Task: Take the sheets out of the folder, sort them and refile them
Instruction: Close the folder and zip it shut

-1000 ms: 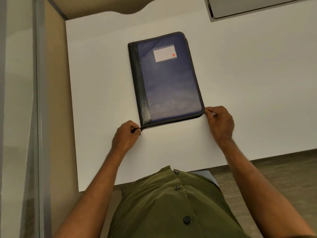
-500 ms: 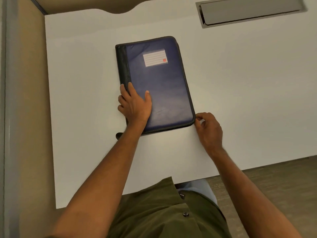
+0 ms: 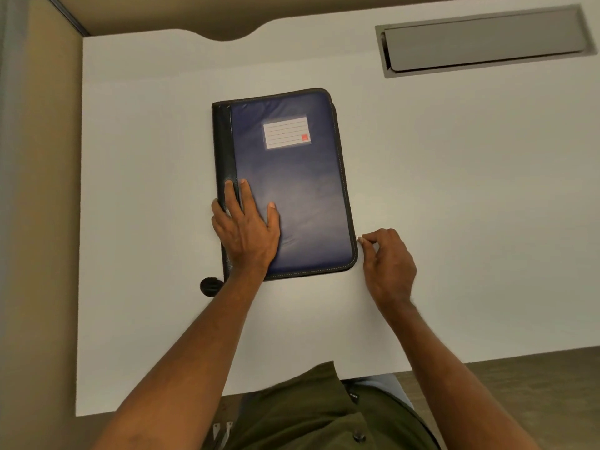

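A small black loop strap (image 3: 210, 286) lies on the white tabletop (image 3: 454, 206) just off the near left corner of the zipped navy-blue leather folder (image 3: 302, 196). That folder lies flat and closed in the middle of the tabletop, black spine to the left, its contents hidden. The left hand (image 3: 245, 230) presses flat on the cover's near left part, fingers straight and spread. A white lined label (image 3: 286, 132) sits toward the cover's far edge. The right hand (image 3: 388, 266) pinches the small zip pull (image 3: 358, 238) at the folder's right edge. At the far right corner, a grey recessed cable flap (image 3: 483, 43) is shut.
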`<state>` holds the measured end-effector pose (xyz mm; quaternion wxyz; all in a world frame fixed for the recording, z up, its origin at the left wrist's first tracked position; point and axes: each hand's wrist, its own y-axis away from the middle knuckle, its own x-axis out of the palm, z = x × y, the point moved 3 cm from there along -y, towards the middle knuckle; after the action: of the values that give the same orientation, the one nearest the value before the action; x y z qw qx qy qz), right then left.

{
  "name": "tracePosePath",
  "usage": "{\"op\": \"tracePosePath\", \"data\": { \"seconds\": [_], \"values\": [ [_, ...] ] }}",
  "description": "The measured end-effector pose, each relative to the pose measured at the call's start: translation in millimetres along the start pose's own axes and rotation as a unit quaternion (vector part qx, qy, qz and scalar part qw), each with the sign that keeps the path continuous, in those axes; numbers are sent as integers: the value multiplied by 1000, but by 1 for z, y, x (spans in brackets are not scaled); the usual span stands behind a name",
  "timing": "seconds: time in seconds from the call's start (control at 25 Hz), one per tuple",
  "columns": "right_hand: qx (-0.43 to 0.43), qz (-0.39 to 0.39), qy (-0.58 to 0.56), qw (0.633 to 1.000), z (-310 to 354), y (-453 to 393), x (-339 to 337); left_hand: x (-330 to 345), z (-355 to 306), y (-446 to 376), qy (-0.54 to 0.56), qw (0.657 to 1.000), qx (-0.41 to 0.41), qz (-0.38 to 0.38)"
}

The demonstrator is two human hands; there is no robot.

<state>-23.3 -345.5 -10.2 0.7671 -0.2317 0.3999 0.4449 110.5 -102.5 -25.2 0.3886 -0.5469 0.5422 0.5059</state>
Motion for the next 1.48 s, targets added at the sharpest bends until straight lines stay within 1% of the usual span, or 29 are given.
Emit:
{"op": "tracePosePath", "data": {
  "seconds": [0.32, 0.56, 0.8, 1.12, 1.32, 1.48],
  "values": [
    [-51, 36, -3, 998, 22, -89, 11, 2, -1, -2, -3, 1000, 2, -3],
    [-40, 39, -31, 998, 39, -152, 24, 2, -1, -1, -4, 1000, 0, -8],
    [-56, 36, -29, 997, 61, -216, 36, 2, 1, 0, 8, 999, 0, -33],
    [-60, 34, -49, 996, 85, -278, 60, 2, -1, -3, 1, 1000, -6, -21],
    [-122, 77, -60, 988, 94, -314, 71, 1, -2, -3, 8, 1000, -6, -23],
    [-169, 168, -94, 967, 106, -342, 75, 0, 0, -2, 3, 1000, -2, -26]
  ]
}}
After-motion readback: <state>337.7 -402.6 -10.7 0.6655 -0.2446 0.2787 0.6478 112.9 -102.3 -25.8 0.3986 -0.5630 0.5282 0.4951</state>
